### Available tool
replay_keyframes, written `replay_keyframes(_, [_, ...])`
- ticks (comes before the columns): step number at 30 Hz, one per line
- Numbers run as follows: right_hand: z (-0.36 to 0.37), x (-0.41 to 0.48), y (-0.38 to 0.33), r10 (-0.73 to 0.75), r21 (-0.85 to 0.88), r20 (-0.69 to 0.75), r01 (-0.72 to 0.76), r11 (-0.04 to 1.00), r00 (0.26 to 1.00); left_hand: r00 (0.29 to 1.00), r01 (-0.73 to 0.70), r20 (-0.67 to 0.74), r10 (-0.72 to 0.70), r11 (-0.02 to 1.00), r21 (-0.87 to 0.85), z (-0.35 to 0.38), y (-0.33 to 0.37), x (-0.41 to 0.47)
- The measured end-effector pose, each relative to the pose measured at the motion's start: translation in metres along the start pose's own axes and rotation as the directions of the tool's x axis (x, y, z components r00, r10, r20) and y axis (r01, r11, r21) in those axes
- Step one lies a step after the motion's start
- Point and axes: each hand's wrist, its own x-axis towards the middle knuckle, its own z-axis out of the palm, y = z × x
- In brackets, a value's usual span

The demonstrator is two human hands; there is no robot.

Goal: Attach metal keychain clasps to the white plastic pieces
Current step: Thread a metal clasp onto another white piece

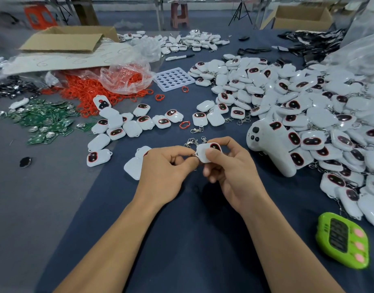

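Pen marks on the cardboard sheet (61,60) are mere loops, unreadable. The left hand (169,163), fingers curled, pinches the ring of a metal clasp (190,142) (apparently; fingertips hide the join) at the corner of the white piece (204,154), which the right hand (226,166) grips between thumb and fingers above the table (177,240). Mid-attachment, I judge: next, work the ring fully through. The green timer (342,240) shows no legible text.

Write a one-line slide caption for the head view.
Left hand pinches a metal clasp at a white plastic piece held in the right hand.

Bare left hand (165,168), right hand (232,169), forearms (118,246)
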Motion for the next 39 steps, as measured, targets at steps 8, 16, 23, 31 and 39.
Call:
replay_keyframes(8, [0.0, -0.001, 0.004, -0.043, -0.064, -0.022, 0.041, 0.997, 0.999, 0.999, 0.036, 0.008, -0.036, 0.999, -0.001, -0.001, 0.001, 0.0])
replay_keyframes(16, [0.005, -0.004, 0.011, -0.161, -0.339, -0.068, 0.129, 0.932, 0.985, 0.978, -0.165, 0.007, 0.209, 0.75, 0.64, 0.003, 0.001, -0.005])
replay_keyframes(23, [0.003, -0.002, 0.004, -0.063, -0.077, -0.076, 0.057, 0.995, 0.995, 0.999, -0.022, 0.03, 0.019, 0.995, 0.093, 0.002, 0.001, -0.001])
replay_keyframes(31, [0.001, -0.003, 0.003, -0.029, 0.005, -0.066, 0.029, 1.0, 0.997, 1.0, 0.003, 0.022, -0.003, 1.0, -0.003, 0.002, 0.003, -0.002])
replay_keyframes(39, [0.006, -0.008, 0.013, -0.304, -0.507, -0.024, 0.251, 0.825, 0.952, 0.976, -0.177, 0.014, 0.218, 0.75, 0.637, 0.004, 0.002, -0.007])
